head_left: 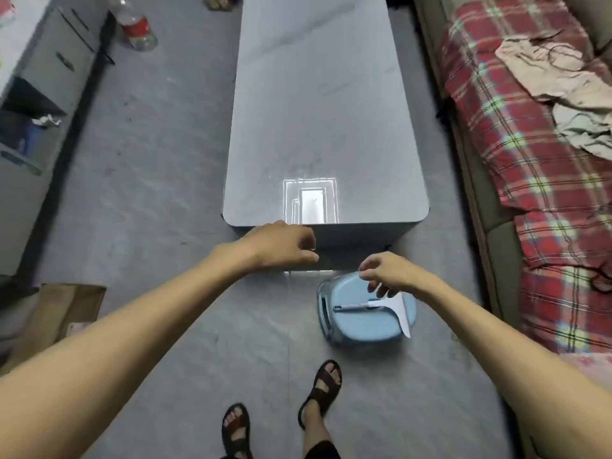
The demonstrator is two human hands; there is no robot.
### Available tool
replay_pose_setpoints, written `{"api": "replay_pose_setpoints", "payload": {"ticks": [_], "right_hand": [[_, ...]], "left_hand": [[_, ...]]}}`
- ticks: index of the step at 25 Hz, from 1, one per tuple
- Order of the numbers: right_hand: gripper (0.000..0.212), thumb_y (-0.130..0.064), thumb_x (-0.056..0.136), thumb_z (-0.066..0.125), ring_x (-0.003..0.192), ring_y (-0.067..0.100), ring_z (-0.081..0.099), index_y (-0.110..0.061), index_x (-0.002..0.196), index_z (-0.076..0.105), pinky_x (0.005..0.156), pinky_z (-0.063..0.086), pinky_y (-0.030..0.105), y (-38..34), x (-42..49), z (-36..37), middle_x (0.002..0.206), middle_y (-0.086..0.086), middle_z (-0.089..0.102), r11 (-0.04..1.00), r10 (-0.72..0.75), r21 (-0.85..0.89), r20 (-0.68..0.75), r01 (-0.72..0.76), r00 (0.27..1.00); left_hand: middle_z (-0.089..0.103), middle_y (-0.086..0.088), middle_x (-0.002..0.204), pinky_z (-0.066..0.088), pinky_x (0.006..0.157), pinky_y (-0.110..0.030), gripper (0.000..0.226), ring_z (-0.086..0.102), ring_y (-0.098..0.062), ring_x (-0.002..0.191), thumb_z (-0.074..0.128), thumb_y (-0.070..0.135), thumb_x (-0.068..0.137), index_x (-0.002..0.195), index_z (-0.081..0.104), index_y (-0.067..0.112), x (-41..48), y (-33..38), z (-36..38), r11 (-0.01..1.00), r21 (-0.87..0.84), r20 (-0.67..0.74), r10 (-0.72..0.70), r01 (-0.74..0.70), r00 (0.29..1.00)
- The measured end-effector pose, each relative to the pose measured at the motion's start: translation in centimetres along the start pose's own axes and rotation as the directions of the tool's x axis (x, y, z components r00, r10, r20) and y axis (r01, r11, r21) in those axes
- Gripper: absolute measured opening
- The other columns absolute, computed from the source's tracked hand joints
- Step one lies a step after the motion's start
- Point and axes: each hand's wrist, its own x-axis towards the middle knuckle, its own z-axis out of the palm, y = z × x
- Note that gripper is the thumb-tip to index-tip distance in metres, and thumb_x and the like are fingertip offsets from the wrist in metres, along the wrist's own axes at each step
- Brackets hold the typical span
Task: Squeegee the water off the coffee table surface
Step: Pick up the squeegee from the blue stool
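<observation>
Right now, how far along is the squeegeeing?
Done: nothing I can confirm; the table shows glare, no clear water or wiped streaks. In hand: the squeegee lies on the stool, held by neither hand; the right hand hovers over it, the left hand is empty by the table. Left: pick it up and wipe, if the top is wet.

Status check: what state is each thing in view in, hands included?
squeegee: lying flat on the blue stool, not gripped.
blue stool: standing on the floor by the table's near end.
coffee table: top glossy; water not discernible.
right hand: over the squeegee, gripping nothing.
left hand: loosely curled, empty.
</observation>
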Motion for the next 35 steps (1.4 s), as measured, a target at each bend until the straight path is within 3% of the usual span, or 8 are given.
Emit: {"api": "replay_pose_setpoints", "payload": {"ticks": [10,15,18,21,25,30,33,35], "right_hand": [[0.055,-0.037,0.097,0.051,0.076,0.031,0.061,-0.026,0.147,0.032,0.065,0.055,0.036,17.0,25.3,15.1,0.128,0.015,0.054,0.842,0.379,0.386,0.074,-0.377,0.922],[0.024,-0.029,0.094,0.050,0.073,0.033,0.062,-0.011,0.105,0.061,0.082,0.056,0.047,18.9,28.4,18.7,0.100,0.019,0.064,0.759,0.508,0.530,-0.119,-0.378,0.853],[0.026,-0.023,0.087,0.056,0.095,0.037,0.065,-0.008,0.098,0.074,0.091,0.052,0.045,19.0,27.5,17.8,0.102,0.020,0.071,0.716,0.591,0.598,-0.246,-0.360,0.768],[0.018,-0.014,0.080,0.068,0.082,0.034,0.067,-0.008,0.095,0.076,0.077,0.060,0.037,18.2,23.9,15.4,0.089,0.015,0.071,0.582,0.663,0.773,-0.272,-0.252,0.698],[0.026,0.007,0.086,0.064,0.066,0.023,0.059,0.001,0.111,0.062,0.052,0.059,0.027,14.1,16.6,11.1,0.099,0.015,0.059,0.417,0.531,0.895,-0.102,-0.156,0.841],[0.054,0.009,0.085,0.063,0.098,0.043,0.066,-0.009,0.126,0.033,0.085,0.056,0.054,3.5,5.3,4.9,0.123,0.031,0.056,0.524,0.312,0.842,-0.048,-0.129,0.949],[0.082,0.006,0.082,0.070,0.079,0.036,0.070,-0.013,0.145,0.020,0.066,0.061,0.039,-4.0,-0.1,0.8,0.107,0.030,0.066,0.646,0.135,0.761,-0.026,-0.068,0.990],[0.063,0.006,0.084,0.066,0.071,0.033,0.071,-0.003,0.138,0.035,0.071,0.061,0.043,-9.4,-2.4,-1.6,0.088,0.025,0.068,0.757,0.049,0.651,0.033,-0.059,0.998]], "left_hand": [[0.070,0.007,0.109,0.046,0.084,-0.039,0.030,0.060,-0.024,0.104,0.050,0.053,0.087,0.110,0.058,0.035,16.2,-11.5,20.7,0.995,0.026,0.149,-0.100,0.098,0.984],[0.070,0.007,0.112,0.048,0.091,-0.040,0.032,0.057,-0.023,0.109,0.051,0.049,0.090,0.116,0.057,0.031,17.2,-12.7,23.0,0.994,0.015,0.228,-0.112,0.111,0.967],[0.069,0.008,0.114,0.047,0.093,-0.042,0.034,0.055,-0.023,0.111,0.049,0.050,0.091,0.118,0.056,0.031,17.6,-12.5,21.8,0.994,0.046,0.238,-0.109,0.101,0.965],[0.069,0.008,0.114,0.047,0.093,-0.042,0.034,0.056,-0.024,0.110,0.049,0.050,0.091,0.118,0.055,0.031,17.2,-11.1,19.4,0.996,0.056,0.223,-0.081,0.070,0.971],[0.070,0.010,0.111,0.048,0.084,-0.039,0.034,0.062,-0.022,0.102,0.048,0.052,0.089,0.115,0.055,0.033,15.2,-8.8,14.6,0.998,0.064,0.170,-0.027,0.016,0.985],[0.070,0.005,0.112,0.051,0.089,-0.041,0.034,0.062,-0.020,0.102,0.052,0.051,0.088,0.115,0.056,0.031,9.0,-5.9,4.3,0.999,0.027,0.114,0.021,-0.024,0.993],[0.069,0.003,0.114,0.050,0.091,-0.041,0.034,0.062,-0.020,0.103,0.054,0.050,0.087,0.115,0.057,0.030,4.8,-5.5,-2.5,0.998,0.018,0.070,0.053,-0.055,0.996],[0.069,0.003,0.114,0.050,0.091,-0.040,0.035,0.061,-0.021,0.103,0.055,0.050,0.087,0.116,0.057,0.030,2.3,-6.3,-7.3,0.997,0.024,0.034,0.070,-0.071,0.997]]}}
